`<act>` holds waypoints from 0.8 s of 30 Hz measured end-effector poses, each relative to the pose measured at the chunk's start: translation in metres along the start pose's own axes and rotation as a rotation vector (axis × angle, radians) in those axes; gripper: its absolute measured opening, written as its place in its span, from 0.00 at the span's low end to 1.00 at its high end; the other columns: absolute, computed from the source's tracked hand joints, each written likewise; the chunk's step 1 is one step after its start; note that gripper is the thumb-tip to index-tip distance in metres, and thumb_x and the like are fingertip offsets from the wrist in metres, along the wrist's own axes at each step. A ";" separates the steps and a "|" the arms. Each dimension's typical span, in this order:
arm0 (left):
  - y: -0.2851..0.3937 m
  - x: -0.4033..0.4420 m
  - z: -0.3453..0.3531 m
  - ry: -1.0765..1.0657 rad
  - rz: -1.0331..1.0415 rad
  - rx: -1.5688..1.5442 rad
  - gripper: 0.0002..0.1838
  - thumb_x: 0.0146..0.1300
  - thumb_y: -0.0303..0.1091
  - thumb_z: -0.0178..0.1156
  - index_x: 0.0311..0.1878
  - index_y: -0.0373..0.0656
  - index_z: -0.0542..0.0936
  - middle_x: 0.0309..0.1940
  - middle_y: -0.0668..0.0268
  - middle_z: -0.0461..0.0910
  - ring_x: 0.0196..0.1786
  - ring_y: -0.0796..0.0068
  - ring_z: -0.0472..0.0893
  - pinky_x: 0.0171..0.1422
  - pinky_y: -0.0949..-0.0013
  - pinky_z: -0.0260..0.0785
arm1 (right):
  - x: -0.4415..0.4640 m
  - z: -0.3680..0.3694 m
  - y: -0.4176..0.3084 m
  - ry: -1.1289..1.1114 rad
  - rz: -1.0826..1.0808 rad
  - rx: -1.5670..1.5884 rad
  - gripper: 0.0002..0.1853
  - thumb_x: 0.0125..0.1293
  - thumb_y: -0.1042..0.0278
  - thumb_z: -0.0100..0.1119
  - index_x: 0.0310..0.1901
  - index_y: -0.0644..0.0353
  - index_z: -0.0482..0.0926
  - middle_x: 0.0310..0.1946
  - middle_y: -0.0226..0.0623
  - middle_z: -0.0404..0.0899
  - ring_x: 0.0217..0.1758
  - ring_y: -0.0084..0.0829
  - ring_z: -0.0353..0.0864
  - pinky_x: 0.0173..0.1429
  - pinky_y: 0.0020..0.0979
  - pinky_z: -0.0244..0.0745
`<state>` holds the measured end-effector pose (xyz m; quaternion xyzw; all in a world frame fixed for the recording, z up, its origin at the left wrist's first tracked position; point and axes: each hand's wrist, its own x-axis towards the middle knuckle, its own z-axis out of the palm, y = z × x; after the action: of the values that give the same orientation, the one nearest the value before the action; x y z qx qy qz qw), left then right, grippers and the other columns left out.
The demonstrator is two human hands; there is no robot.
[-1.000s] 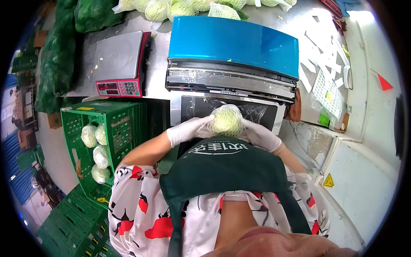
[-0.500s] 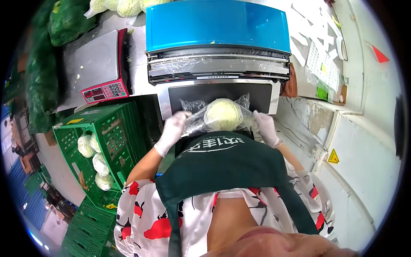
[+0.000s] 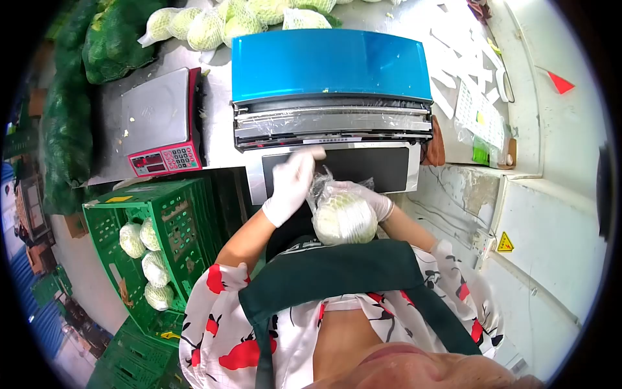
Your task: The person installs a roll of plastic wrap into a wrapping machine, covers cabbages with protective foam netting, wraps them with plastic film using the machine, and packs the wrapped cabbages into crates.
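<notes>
A round pale-green cabbage (image 3: pixel 345 219), wrapped in clear plastic film, is close to my apron. My right hand (image 3: pixel 364 194), in a white glove, grips the cabbage and its gathered film from the far side; some of its fingers are hidden. A bunched end of clear film (image 3: pixel 320 186) sticks up at the cabbage's left. Beside that film, my gloved left hand (image 3: pixel 293 185) is raised with fingers stretched toward the wrapping machine (image 3: pixel 334 120). The left fingertips are slightly blurred, and nothing shows in them.
A red scale (image 3: pixel 162 117) is left of the blue-topped machine. Several netted cabbages (image 3: pixel 241 26) lie behind it. A green crate (image 3: pixel 178 214) with wrapped cabbages stands on the left. White strips (image 3: pixel 453 52) and a label sheet (image 3: pixel 479 110) lie on the right.
The cabbage has come nearer my body, its film now gathered around it. My left hand has let go of the film and moved up; my right hand has moved inward onto the cabbage.
</notes>
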<state>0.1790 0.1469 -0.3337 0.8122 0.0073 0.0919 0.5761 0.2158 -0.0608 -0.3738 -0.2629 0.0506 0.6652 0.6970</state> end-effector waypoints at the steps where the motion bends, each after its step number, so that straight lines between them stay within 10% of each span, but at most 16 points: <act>1: 0.028 0.016 -0.007 0.133 -0.315 -0.272 0.12 0.73 0.24 0.53 0.55 0.40 0.81 0.21 0.74 0.73 0.20 0.89 0.70 0.25 0.76 0.62 | 0.008 0.001 -0.009 -0.035 -0.021 -0.183 0.16 0.78 0.64 0.55 0.61 0.61 0.77 0.49 0.29 0.84 0.50 0.19 0.83 0.57 0.25 0.79; 2: 0.021 0.023 0.001 0.069 -0.358 -0.620 0.16 0.74 0.22 0.52 0.61 0.40 0.79 0.24 0.77 0.71 0.25 0.97 0.65 0.26 0.83 0.56 | 0.010 0.016 -0.025 -0.056 0.004 -0.256 0.16 0.77 0.65 0.56 0.61 0.60 0.77 0.51 0.30 0.83 0.53 0.22 0.82 0.59 0.27 0.78; 5: 0.050 0.030 0.000 -0.344 -0.059 -0.267 0.25 0.66 0.23 0.58 0.67 0.39 0.75 0.44 0.66 0.80 0.43 0.81 0.78 0.47 0.73 0.72 | 0.009 0.025 -0.031 -0.057 -0.254 -0.904 0.18 0.74 0.67 0.57 0.64 0.57 0.76 0.58 0.36 0.79 0.64 0.31 0.76 0.67 0.36 0.72; 7: 0.024 0.022 -0.004 -0.503 0.045 -0.458 0.27 0.72 0.42 0.56 0.71 0.42 0.72 0.73 0.56 0.68 0.79 0.62 0.59 0.82 0.57 0.50 | 0.011 0.026 -0.041 -0.034 -0.444 -1.415 0.20 0.71 0.68 0.57 0.63 0.57 0.78 0.60 0.43 0.80 0.64 0.39 0.78 0.68 0.38 0.72; 11: 0.005 -0.019 -0.059 -0.691 -0.384 -1.125 0.43 0.66 0.58 0.59 0.70 0.29 0.70 0.69 0.49 0.72 0.72 0.60 0.72 0.76 0.57 0.63 | -0.018 0.047 -0.102 0.385 -0.228 -1.356 0.13 0.68 0.63 0.59 0.45 0.62 0.87 0.41 0.42 0.88 0.44 0.34 0.87 0.56 0.35 0.79; 17: 0.033 -0.096 -0.169 0.403 -0.542 -0.936 0.53 0.64 0.75 0.47 0.76 0.38 0.61 0.71 0.49 0.68 0.72 0.54 0.71 0.75 0.48 0.67 | 0.039 0.013 -0.291 0.802 -0.756 -1.429 0.21 0.66 0.57 0.67 0.53 0.64 0.84 0.45 0.40 0.88 0.47 0.26 0.85 0.55 0.28 0.78; 18: 0.040 -0.107 -0.192 0.494 -0.214 -1.039 0.47 0.71 0.72 0.35 0.75 0.38 0.64 0.71 0.48 0.69 0.71 0.51 0.71 0.73 0.50 0.68 | 0.062 0.004 -0.317 0.780 -0.782 -1.476 0.24 0.65 0.55 0.68 0.54 0.68 0.83 0.46 0.46 0.87 0.49 0.31 0.86 0.55 0.30 0.78; 20: 0.056 -0.155 -0.243 1.369 -0.415 -0.566 0.41 0.72 0.67 0.42 0.76 0.45 0.63 0.73 0.51 0.66 0.73 0.53 0.69 0.72 0.48 0.71 | 0.110 0.000 -0.356 0.802 -0.618 -1.446 0.31 0.59 0.48 0.72 0.54 0.69 0.83 0.47 0.52 0.86 0.52 0.34 0.86 0.56 0.32 0.79; 24: 0.075 -0.217 -0.298 1.486 -0.456 -0.219 0.39 0.73 0.61 0.50 0.76 0.42 0.63 0.73 0.54 0.67 0.72 0.56 0.71 0.74 0.50 0.67 | 0.203 -0.035 -0.407 0.672 -0.037 -1.755 0.52 0.47 0.36 0.77 0.61 0.77 0.74 0.57 0.57 0.80 0.59 0.40 0.82 0.63 0.32 0.75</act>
<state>-0.0883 0.3747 -0.1985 0.4545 0.5484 0.4909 0.5017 0.6364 0.1161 -0.3673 -0.8735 -0.2747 0.3433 0.2088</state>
